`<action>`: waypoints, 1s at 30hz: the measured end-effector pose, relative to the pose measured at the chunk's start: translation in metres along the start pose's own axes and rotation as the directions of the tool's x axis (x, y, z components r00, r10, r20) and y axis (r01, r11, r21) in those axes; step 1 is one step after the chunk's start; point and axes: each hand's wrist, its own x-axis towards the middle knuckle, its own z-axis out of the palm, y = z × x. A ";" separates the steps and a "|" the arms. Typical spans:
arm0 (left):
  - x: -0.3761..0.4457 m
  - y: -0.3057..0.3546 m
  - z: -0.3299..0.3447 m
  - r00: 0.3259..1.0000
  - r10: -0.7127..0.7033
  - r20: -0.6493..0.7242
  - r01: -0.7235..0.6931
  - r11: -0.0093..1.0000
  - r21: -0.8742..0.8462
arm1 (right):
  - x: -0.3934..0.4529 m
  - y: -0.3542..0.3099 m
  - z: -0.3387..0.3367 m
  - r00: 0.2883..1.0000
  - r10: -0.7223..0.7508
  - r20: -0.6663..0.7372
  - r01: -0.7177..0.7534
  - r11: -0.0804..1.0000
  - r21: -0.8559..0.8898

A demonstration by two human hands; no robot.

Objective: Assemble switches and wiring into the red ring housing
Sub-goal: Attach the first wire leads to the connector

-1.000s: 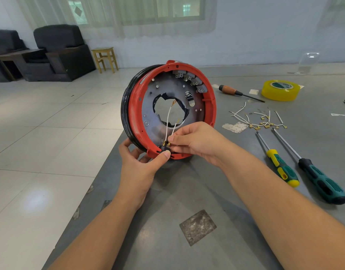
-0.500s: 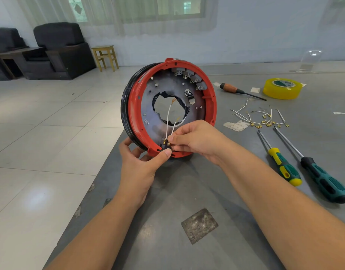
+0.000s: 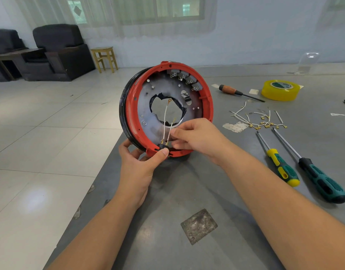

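Note:
The red ring housing (image 3: 208, 102) stands on edge near the table's left edge, its grey inner plate facing me. Several grey switches (image 3: 184, 76) sit along its upper inside rim. A small black switch (image 3: 164, 146) with two white wires (image 3: 165, 117) rising from it is at the housing's bottom rim. My left hand (image 3: 137, 168) grips the bottom of the housing, thumb pressed on the black switch. My right hand (image 3: 197, 136) pinches the wires just above the switch.
Loose white wires with brass terminals (image 3: 259, 118) lie to the right. Two green-handled screwdrivers (image 3: 321, 182) and a wooden-handled one (image 3: 234, 91) rest on the grey table (image 3: 187, 191). A yellow tape roll (image 3: 279, 90) sits at the back. The table edge runs along the left.
My right hand's fingers have shifted slightly up the wires; the housing and left hand stay almost where they were.

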 end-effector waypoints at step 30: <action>-0.005 0.011 0.000 0.982 -0.080 0.169 0.083 0.996 -0.010 | 0.000 0.077 -0.048 0.938 0.010 -0.347 0.099 0.950 0.297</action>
